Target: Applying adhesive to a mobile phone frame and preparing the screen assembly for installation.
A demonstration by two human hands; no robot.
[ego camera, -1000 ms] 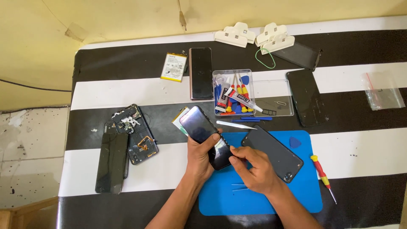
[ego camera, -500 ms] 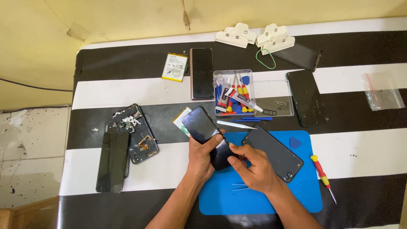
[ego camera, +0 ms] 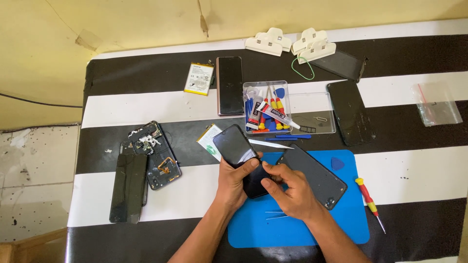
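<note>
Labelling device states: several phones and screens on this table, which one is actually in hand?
The dark phone tilted over the blue mat's left edge: left hand grips it, right hand touches its lower end. All others lie flat, untouched.

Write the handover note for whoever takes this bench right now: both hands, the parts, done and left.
Left hand: grips the dark phone, screen up, over the blue mat.
Right hand: fingers at the phone's lower edge; whether they pinch a tool cannot be told.
Back cover lies on the mat, beside the right hand.
Done: the cover lies apart.
Left: the phone is not yet set down.
</note>
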